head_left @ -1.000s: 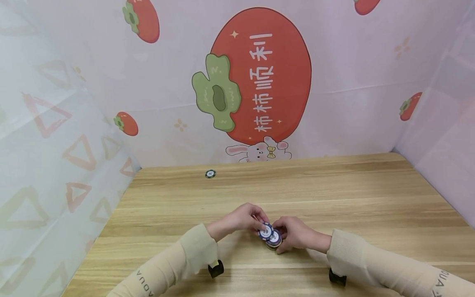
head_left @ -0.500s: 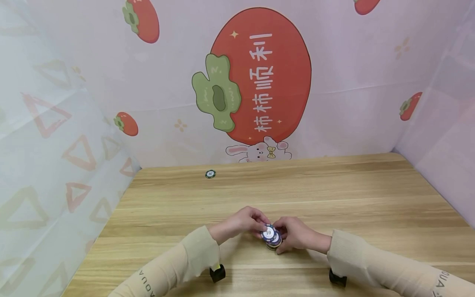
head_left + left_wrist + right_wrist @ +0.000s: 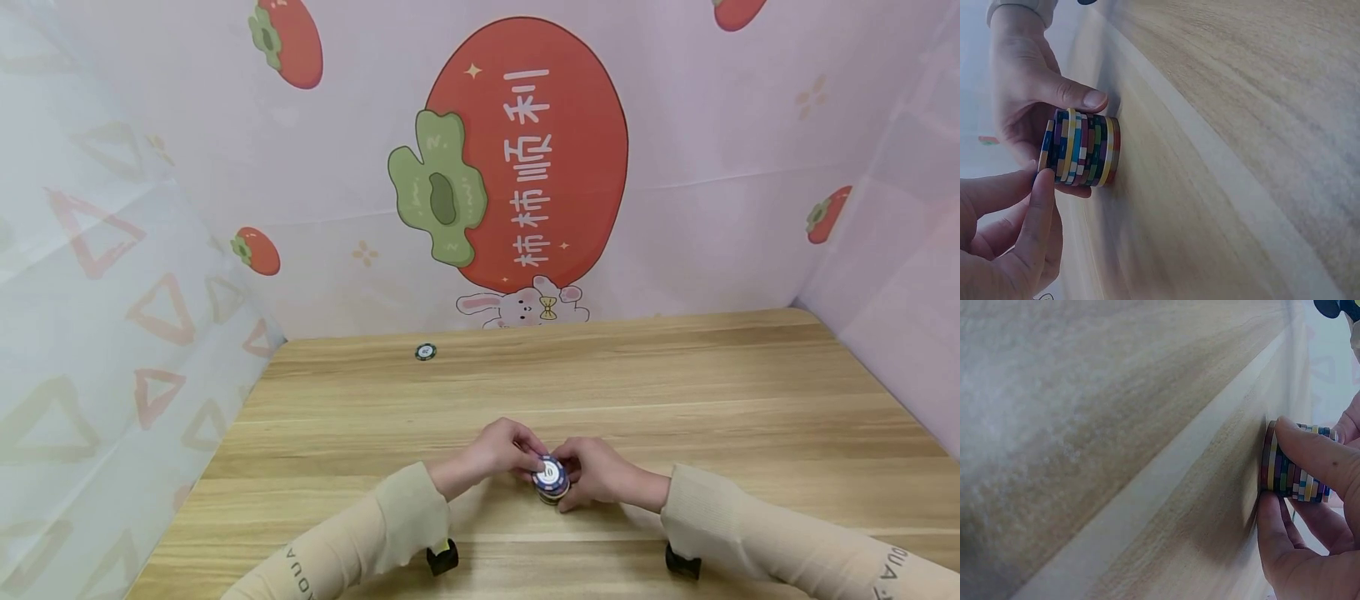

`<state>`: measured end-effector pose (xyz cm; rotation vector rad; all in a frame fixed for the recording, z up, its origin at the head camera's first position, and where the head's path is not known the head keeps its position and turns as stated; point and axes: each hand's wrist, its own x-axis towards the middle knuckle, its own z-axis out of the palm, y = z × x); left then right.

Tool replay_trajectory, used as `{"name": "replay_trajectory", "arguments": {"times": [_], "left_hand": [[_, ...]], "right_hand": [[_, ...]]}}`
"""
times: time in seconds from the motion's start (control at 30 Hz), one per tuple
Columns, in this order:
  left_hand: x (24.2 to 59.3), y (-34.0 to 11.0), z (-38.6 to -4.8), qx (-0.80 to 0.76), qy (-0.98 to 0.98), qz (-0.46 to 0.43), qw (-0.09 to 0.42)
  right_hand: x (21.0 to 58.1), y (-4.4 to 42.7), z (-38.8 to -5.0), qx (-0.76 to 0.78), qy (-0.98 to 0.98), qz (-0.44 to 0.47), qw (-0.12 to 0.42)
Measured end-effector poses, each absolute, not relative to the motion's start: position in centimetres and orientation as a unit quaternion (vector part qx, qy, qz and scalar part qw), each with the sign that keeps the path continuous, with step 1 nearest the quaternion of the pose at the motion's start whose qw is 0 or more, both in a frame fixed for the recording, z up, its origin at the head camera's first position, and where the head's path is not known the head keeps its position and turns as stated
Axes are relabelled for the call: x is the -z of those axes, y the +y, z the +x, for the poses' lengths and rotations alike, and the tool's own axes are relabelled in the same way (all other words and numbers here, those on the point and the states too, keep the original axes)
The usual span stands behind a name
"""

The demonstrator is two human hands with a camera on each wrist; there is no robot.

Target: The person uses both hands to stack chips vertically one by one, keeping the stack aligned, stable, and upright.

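Note:
A stack of poker chips (image 3: 552, 497) in mixed colours stands on the table. Several chips make it up, as the left wrist view shows with its layered edges (image 3: 1088, 150). My left hand (image 3: 501, 448) pinches a blue-rimmed poker chip (image 3: 553, 477) marked 10 at the top of the stack. In the left wrist view this chip (image 3: 1046, 147) tilts slightly against the one below. My right hand (image 3: 606, 473) grips the stack from the right. Its thumb and fingers lie on opposite sides of the chips in the right wrist view.
A lone green-rimmed chip (image 3: 425, 352) marked 20 lies near the back edge of the wooden table (image 3: 675, 383). A pink printed backdrop (image 3: 697, 225) rises behind the table, with more sheeting at both sides. Black straps show below both sleeves.
My left hand has moved slightly right and down, bringing the blue-rimmed poker chip from beside the stack's top to over it. The right hand has kept its hold on the stack.

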<state>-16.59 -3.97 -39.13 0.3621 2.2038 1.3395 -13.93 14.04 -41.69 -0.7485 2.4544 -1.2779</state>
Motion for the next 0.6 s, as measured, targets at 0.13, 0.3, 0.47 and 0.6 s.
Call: {"name": "replay_trajectory", "arguments": {"times": [0.13, 0.3, 0.47, 0.6], "left_hand": [[39.25, -3.81, -16.54, -0.471, 0.834, 0.143, 0.248], [39.36, -3.71, -16.45, -0.451, 0.848, 0.155, 0.232], [39.37, -3.70, -16.29, -0.439, 0.855, 0.170, 0.219], [39.39, -3.72, -16.19, -0.441, 0.852, 0.176, 0.220]], "right_hand": [[41.76, 14.06, -13.93, 0.439, 0.849, -0.262, 0.131], [41.87, 14.08, -13.98, 0.435, 0.852, -0.263, 0.128], [41.86, 14.11, -14.00, 0.429, 0.856, -0.263, 0.123], [41.83, 14.13, -13.99, 0.424, 0.858, -0.263, 0.119]]}}
